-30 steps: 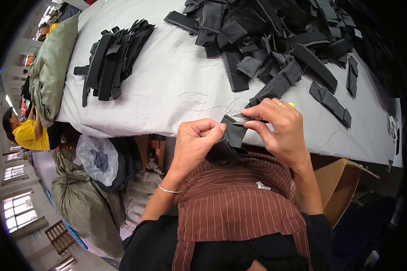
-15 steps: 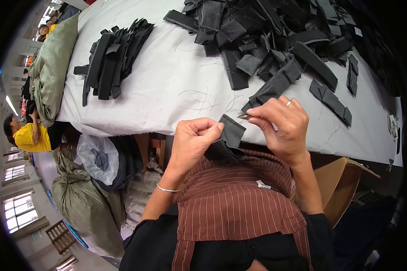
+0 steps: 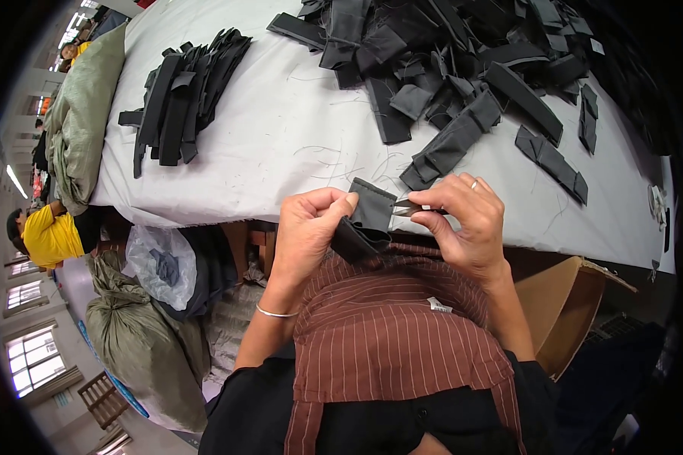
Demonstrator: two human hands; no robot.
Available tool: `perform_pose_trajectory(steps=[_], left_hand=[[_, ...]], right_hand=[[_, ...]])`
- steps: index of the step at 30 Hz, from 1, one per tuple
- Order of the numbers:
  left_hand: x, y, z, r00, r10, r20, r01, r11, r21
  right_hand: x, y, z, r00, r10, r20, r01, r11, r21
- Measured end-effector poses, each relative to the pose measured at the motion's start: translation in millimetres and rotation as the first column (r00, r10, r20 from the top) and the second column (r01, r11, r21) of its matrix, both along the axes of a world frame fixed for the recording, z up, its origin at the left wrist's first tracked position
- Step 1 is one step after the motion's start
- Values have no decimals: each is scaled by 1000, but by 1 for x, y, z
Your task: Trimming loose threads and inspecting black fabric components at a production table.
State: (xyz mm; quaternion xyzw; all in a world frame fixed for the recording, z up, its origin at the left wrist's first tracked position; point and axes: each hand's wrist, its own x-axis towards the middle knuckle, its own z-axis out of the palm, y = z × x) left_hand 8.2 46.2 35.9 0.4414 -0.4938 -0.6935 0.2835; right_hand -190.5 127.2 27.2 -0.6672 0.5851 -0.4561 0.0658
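My left hand (image 3: 305, 231) pinches a folded black fabric strip (image 3: 372, 206) between thumb and fingers, over the table's near edge. A stitched seam runs along the strip's top edge, and its lower part hangs folded toward my apron. Small dark thread snips (image 3: 405, 208) are gripped in my right hand (image 3: 467, 218), their points at the strip's right corner. The handle end is partly hidden by my fingers. Just beyond the right hand, a similar black strip (image 3: 451, 152) lies on the white-covered table (image 3: 281, 144).
Many black fabric strips (image 3: 432, 45) are heaped at the far right, and a bundle (image 3: 182, 106) lies at the left. Loose threads dot the cloth. Below left are sacks (image 3: 144, 341) and a clear plastic bag (image 3: 163, 265); an open cardboard box (image 3: 561, 311) stands lower right. A person in yellow (image 3: 53, 235) is at far left.
Both hands have shifted slightly left. The snips, mostly hidden before, now show beside the strip, their points brought to its corner. The strip's folded end has opened out more.
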Motion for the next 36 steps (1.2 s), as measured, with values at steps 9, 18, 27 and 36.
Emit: perform_pose_trajectory(steps=[9,18,27,36], left_hand=[[-1,3,6,999,3,35,-4,1000,13],[0,3,0,1000,4,18,-4,1000,-21],[0,2,3,999,-14,39,14,1000,6],[1,2,4,999,-7,36,7,1000,-2]], right_hand=[[0,2,-3,999,-43,20,44,999,-16],[4,1,0,994,-84,-72,79,994,-75],[5,1,-1,983,-132,-129,117,987,-114],[5,5,2,982,-123,-144,116,992,-56]])
